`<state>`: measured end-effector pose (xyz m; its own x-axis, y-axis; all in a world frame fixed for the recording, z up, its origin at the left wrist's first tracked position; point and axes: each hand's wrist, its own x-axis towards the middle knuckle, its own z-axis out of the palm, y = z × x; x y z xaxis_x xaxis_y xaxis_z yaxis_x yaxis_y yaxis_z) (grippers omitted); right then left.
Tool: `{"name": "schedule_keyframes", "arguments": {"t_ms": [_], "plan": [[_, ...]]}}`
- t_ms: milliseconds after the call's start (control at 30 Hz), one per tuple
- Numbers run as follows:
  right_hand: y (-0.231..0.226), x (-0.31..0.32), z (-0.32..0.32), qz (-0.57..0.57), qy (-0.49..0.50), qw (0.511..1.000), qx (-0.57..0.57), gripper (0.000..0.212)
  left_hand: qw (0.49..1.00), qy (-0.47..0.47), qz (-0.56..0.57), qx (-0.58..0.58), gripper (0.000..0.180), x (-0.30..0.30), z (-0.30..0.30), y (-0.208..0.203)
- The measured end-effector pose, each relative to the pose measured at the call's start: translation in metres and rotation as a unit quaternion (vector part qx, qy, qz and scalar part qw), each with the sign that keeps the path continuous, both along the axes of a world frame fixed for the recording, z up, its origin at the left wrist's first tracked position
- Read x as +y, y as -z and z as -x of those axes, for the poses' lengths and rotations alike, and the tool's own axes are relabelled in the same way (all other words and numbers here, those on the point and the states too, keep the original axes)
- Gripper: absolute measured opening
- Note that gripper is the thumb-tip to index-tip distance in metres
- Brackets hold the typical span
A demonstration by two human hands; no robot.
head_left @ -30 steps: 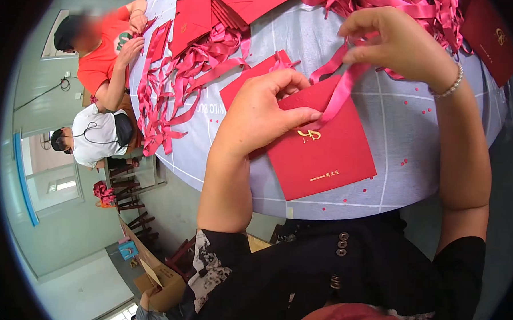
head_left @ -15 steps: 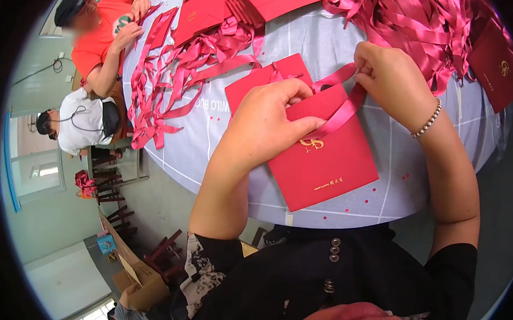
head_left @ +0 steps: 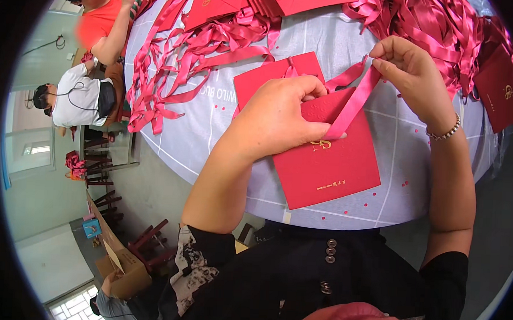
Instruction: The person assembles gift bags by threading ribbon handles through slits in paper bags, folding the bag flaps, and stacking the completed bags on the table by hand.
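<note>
Head view: left hand (head_left: pixel 287 115) clamps the red bag (head_left: pixel 330 172) near its top, thumb on the pink ribbon (head_left: pixel 357 103); right hand (head_left: pixel 408 72) pinches that ribbon's upper stretch. Bag's over the table (head_left: pixel 406 166), near side; can't tell if it's resting there. My read: partway through this one, no finished knot in sight. Stacked bags (head_left: pixel 217 11) and loose ribbons (head_left: pixel 426 39) farther back suggest plenty left.

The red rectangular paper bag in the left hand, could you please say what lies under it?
Grey-blue, white-lined cloth borders the held bag; another red paper bag shows beyond the left hand. What lies beneath is covered.
</note>
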<state>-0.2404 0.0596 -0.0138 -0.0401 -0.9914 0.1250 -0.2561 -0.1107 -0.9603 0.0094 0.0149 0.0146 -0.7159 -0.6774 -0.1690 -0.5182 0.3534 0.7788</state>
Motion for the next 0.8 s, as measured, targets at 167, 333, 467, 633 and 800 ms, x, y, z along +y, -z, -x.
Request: {"name": "schedule_keyframes", "arguments": {"t_ms": [167,333,467,633,800], "plan": [[-0.011,0.003,-0.014,-0.052,-0.009,0.99,-0.131,0.005,0.999,0.003,0.043,0.028,0.042,-0.002,-0.005,0.008],[-0.017,0.008,-0.015,-0.044,-0.089,0.984,-0.148,0.008,0.999,-0.013,0.049,0.016,0.03,-0.005,-0.005,0.007],[-0.024,0.016,-0.023,-0.065,-0.126,0.986,-0.083,0.006,0.999,-0.026,0.005,0.046,0.024,-0.006,-0.008,0.0],[-0.012,0.022,-0.032,0.022,-0.099,0.993,0.057,0.011,0.998,-0.036,0.023,0.045,0.02,-0.007,-0.01,0.003],[-0.023,0.025,-0.037,0.002,-0.077,0.992,0.104,0.008,0.998,-0.037,0.02,0.038,0.019,-0.006,-0.01,0.002]]}}
